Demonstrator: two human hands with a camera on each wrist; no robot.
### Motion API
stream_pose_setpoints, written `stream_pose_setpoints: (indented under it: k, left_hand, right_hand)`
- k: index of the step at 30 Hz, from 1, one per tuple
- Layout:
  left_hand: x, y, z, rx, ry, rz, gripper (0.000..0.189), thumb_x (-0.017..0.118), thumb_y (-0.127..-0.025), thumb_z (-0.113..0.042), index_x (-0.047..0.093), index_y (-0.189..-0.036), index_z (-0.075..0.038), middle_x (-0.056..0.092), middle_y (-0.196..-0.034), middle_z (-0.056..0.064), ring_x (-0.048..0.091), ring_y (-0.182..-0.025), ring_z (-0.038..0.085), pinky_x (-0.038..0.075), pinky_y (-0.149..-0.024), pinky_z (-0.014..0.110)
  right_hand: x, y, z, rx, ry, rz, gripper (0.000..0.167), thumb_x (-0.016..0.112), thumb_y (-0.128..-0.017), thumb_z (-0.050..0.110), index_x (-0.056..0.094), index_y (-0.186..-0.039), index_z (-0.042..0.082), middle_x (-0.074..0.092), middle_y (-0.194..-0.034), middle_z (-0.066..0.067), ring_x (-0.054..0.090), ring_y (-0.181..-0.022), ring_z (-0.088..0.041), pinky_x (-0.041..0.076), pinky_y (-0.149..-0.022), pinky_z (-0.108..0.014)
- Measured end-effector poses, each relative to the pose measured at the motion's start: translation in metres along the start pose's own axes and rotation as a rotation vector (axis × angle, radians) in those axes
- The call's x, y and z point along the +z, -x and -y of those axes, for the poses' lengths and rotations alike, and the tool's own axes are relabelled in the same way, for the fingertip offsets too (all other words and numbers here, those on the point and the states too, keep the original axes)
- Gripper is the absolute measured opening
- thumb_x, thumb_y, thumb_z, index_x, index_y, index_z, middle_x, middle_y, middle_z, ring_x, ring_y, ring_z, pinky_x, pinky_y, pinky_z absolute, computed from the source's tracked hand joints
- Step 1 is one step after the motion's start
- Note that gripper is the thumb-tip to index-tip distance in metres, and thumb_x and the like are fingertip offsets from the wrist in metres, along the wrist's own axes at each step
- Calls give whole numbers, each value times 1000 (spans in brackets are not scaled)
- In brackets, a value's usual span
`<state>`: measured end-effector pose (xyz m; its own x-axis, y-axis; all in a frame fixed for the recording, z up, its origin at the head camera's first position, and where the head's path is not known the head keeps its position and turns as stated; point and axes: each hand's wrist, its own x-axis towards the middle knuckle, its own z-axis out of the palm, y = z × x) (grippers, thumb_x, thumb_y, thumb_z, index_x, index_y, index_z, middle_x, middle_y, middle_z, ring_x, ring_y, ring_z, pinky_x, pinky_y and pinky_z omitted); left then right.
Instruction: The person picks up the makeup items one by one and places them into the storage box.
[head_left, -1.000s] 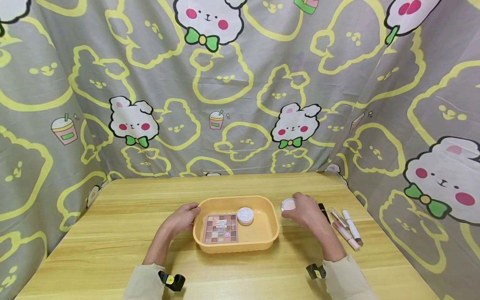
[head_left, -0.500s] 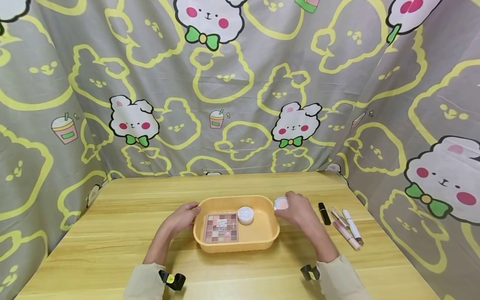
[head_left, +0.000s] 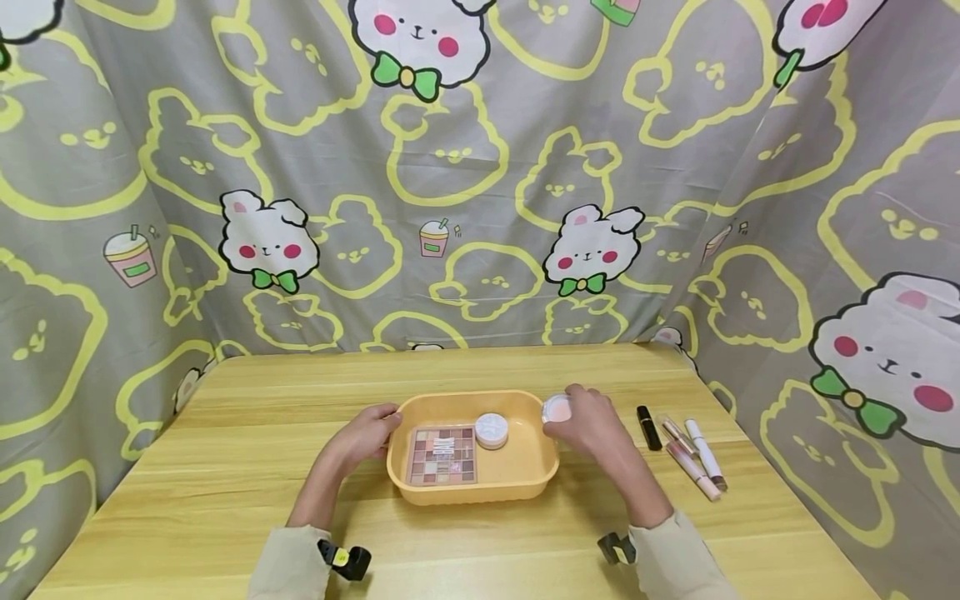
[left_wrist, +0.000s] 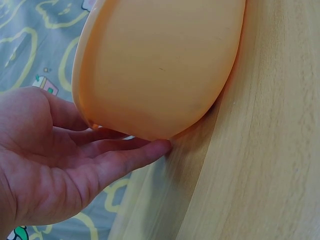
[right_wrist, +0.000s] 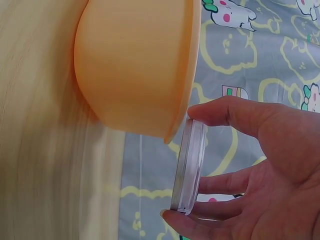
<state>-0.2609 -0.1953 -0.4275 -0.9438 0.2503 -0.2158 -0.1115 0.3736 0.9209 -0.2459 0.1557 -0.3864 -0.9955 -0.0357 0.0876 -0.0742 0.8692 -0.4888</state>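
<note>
A yellow-orange plastic tray [head_left: 525,458] stands on the table with an eyeshadow palette [head_left: 442,457] and a round white powder case [head_left: 491,431] inside. My left hand [head_left: 367,433] holds the tray's left end, fingers against the outer wall and thumb at the rim; the left wrist view shows this hand [left_wrist: 65,155] from below. Beside the tray's right rim, my right hand [head_left: 592,421] grips a round compact [head_left: 557,408] with a pinkish top. The right wrist view shows that compact [right_wrist: 189,165] edge-on between thumb and fingertips, close to the tray's outer wall [right_wrist: 135,65].
To the right on the table [head_left: 247,450] lie a black tube [head_left: 648,427], a small clear and gold tube [head_left: 677,435], a pink tube [head_left: 693,471] and a white stick [head_left: 705,452] with a brown end. A patterned curtain [head_left: 480,283] hangs behind.
My right hand has moved left with the compact, from beyond the tray to its right rim, uncovering more of the black tube. The left hand and tray have stayed in place.
</note>
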Motion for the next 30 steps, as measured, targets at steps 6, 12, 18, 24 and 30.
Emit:
stream_pose_setpoints:
  k: [6,12,18,24,30]
  left_hand:
    - [0,0,0,-2,-3,1,47,35,-110,-18,40,-148,9,57,-138,29,59,-125,39,56,-94,49]
    - [0,-1,0,3,-13,0,47,35,-110,-19,40,-148,10,58,-136,29,60,-123,38,57,-92,48]
    - [-1,-1,0,4,-18,-4,47,35,-110,-19,41,-147,10,59,-133,28,62,-119,36,58,-89,47]
    - [0,0,0,-8,-21,-10,47,36,-110,-19,40,-147,9,58,-136,28,61,-122,37,57,-92,48]
    - [1,-1,-1,-10,-17,-10,46,36,-110,-18,42,-146,9,60,-133,27,62,-120,36,58,-90,46]
  right_hand:
    - [-1,2,5,-15,1,1,71,81,-75,26,56,-131,-11,64,-109,-26,61,-93,-36,56,-74,-46]
    - [0,4,10,-25,8,-5,73,82,-76,27,56,-132,-11,64,-112,-28,61,-96,-37,57,-77,-49]
    - [4,5,15,-48,8,-20,69,83,-75,26,59,-129,-9,65,-110,-26,61,-96,-37,56,-76,-49]
    - [5,7,20,-56,14,-22,66,82,-74,26,61,-127,-8,64,-105,-24,60,-93,-36,55,-73,-47]
    - [7,7,21,-67,21,-28,64,82,-74,26,62,-124,-7,65,-101,-22,59,-91,-35,53,-70,-45]
